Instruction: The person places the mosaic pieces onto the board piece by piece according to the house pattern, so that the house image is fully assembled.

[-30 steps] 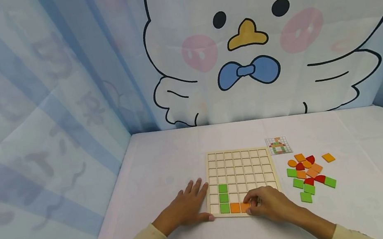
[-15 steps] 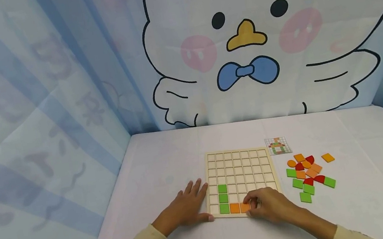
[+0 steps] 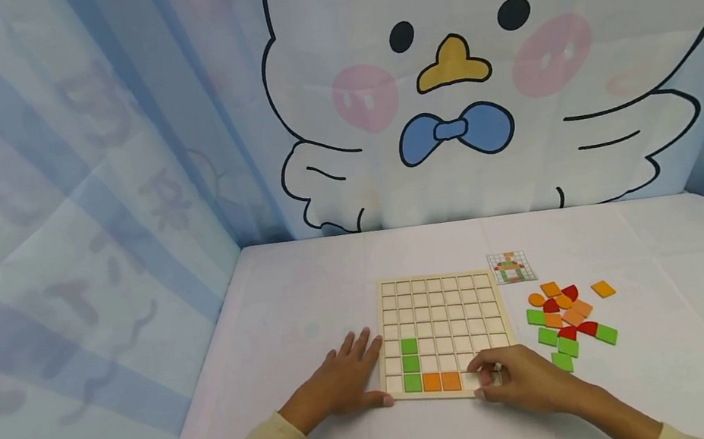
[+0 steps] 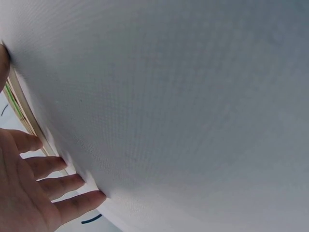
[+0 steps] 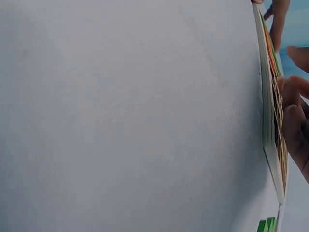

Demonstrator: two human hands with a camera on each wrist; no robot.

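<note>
A wooden grid board (image 3: 438, 311) lies flat on the table. In its lower left part sit green square tiles (image 3: 410, 364) in a column of three. Two orange square tiles (image 3: 441, 382) follow along the bottom row. My left hand (image 3: 344, 379) rests at the board's left edge with fingers spread; in the left wrist view its fingertips (image 4: 99, 195) meet the tabletop near the rim. Over the bottom row, just right of the orange tiles, is my right hand (image 3: 525, 378). Its thumb and fingers are apart and loosely bent, with nothing seen between them.
Loose green, orange and red tiles (image 3: 565, 324) lie scattered right of the board. One orange tile (image 3: 603, 289) lies apart from them. A small pattern card (image 3: 510, 267) is by the board's upper right corner. A cartoon-printed curtain (image 3: 463, 179) stands behind the table (image 3: 306, 280).
My right hand has let go of the second orange tile and moved right, leaving that tile in its cell. The left hand has stayed in place.
</note>
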